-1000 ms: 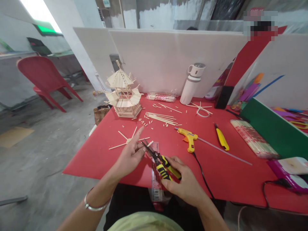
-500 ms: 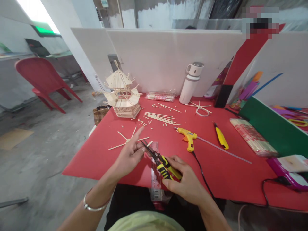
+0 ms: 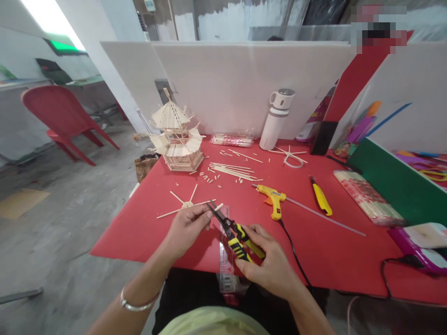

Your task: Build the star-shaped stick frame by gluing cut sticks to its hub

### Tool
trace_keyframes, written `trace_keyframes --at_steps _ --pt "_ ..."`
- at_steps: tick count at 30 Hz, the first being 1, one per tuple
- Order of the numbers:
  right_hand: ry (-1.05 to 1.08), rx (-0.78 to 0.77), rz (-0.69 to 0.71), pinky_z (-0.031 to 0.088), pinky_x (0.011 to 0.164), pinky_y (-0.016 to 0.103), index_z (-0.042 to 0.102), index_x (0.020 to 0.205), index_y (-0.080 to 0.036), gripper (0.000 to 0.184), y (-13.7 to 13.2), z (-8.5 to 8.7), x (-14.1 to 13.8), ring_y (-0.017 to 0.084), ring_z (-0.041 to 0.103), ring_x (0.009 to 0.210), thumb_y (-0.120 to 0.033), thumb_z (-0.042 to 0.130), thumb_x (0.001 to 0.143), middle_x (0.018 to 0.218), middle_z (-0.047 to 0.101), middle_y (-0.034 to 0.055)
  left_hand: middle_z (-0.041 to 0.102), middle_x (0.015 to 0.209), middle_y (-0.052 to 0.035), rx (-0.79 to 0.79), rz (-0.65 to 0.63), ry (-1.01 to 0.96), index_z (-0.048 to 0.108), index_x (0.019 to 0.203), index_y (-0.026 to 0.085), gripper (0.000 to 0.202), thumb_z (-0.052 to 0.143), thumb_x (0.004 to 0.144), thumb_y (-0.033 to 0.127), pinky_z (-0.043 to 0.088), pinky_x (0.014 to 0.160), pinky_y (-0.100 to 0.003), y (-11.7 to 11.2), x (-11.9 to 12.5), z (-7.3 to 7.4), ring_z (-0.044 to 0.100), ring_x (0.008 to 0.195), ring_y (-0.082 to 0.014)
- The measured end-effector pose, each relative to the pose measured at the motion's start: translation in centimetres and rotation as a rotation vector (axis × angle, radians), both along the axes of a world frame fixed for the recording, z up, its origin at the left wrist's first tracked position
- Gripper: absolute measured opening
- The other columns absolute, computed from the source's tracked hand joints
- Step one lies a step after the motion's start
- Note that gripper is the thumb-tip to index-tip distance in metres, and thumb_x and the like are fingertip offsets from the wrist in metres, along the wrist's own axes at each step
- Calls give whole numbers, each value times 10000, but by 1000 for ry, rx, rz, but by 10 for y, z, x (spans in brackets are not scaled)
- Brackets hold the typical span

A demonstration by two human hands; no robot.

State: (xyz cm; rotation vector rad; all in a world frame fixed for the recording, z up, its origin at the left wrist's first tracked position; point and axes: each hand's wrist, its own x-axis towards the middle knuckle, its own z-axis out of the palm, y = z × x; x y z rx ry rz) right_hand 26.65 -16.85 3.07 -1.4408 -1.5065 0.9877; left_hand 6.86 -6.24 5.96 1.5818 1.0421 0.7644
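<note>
My right hand [image 3: 263,251] is wrapped round the yellow-and-black handles of a pair of long-nosed pliers [image 3: 228,225]. Their jaws point up and left, parted a little. A pale wooden stick [image 3: 219,206] lies at the jaws, its short end showing on the right side. My left hand [image 3: 190,225] pinches the stick on the other side, thumb against fingers close to the jaw tips; much of it is hidden there. Just beyond my left fingers, a spoked star of sticks [image 3: 187,204] rests on the red tabletop [image 3: 139,228]. Under the pliers lies a clear ruler [image 3: 226,270].
A stick-built pagoda [image 3: 176,135] stands at the back left, with loose sticks [image 3: 232,171] and offcuts beside it. Rightward are a yellow glue gun [image 3: 274,200] with its cord, a yellow utility knife [image 3: 321,197], a white flask [image 3: 277,121] and a packet of sticks [image 3: 368,197].
My left index finger, stretched out before, has curled in, and the hand now pinches by the jaw tips. The stick end sits slightly higher. The right hand with the pliers has barely moved.
</note>
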Motion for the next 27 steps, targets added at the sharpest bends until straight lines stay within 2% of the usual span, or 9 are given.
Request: trace_keyframes --at_steps 3,14,22,27 --pt "18 27 8 509 847 270 619 1163 -231 496 1 1 -3 178 596 953 -160 644 673 1045 595 30 443 577 16 64 11 24 546 600 150 365 578 860 403 331 582 -229 -1 -1 1 409 595 -105" --pt "43 24 48 492 885 281 583 1213 -220 547 1 1 -5 190 599 994 -151 658 676 1111 623 38 441 566 19 51 -29 18 523 584 153 367 577 855 395 316 574 -228 -4 -1 5 401 579 -99" --pt "-71 49 94 459 931 334 537 1226 -238 526 -1 1 -11 199 561 1013 -100 584 720 1099 597 47 458 548 5 75 -63 35 537 560 157 380 575 846 405 313 555 -234 -5 0 5 415 575 -113" --pt "-195 73 68 438 971 383 475 1285 -210 630 4 -2 -9 225 531 1067 -67 551 677 1127 557 77 480 551 7 101 -101 20 552 574 158 340 568 845 362 322 551 -230 -2 10 10 428 564 -112"
